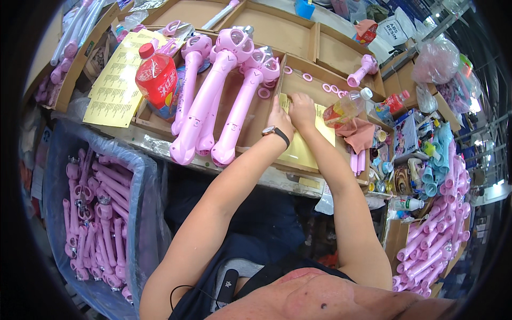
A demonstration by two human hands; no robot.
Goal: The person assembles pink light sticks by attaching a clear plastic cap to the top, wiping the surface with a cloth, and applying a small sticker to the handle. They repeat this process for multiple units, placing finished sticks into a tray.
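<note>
Over the yellow sheet (pixel 304 152), in the cardboard tray (pixel 295 85), both hands sit close together near its far end. The left hand (pixel 281 118), with a watch (pixel 275 131) at the wrist, has its fingers drawn together and pointing away; the right hand (pixel 302 111) is just beside it, fingers curled. Whether either pinches anything I cannot tell, since the fingertips are hidden or too small to read.

The sheet lies flat and looks like thin paper: likely light, limp, easy to crease or slide. A loose side edge would be the place to take it, with a flat palm steadying the middle.

Left of the hands, pink wands (pixel 206 101) lie side by side with their openwork heads at the far end. They look like stiff, smooth plastic, probably light but head-heavy, and perhaps slippery. The shaft just below the head seems the best hold; the thin cage bars could crack if squeezed. Beyond the hands, small pink rings (pixel 330 88) lie loose, probably easiest by fingertip at the rim.
</note>
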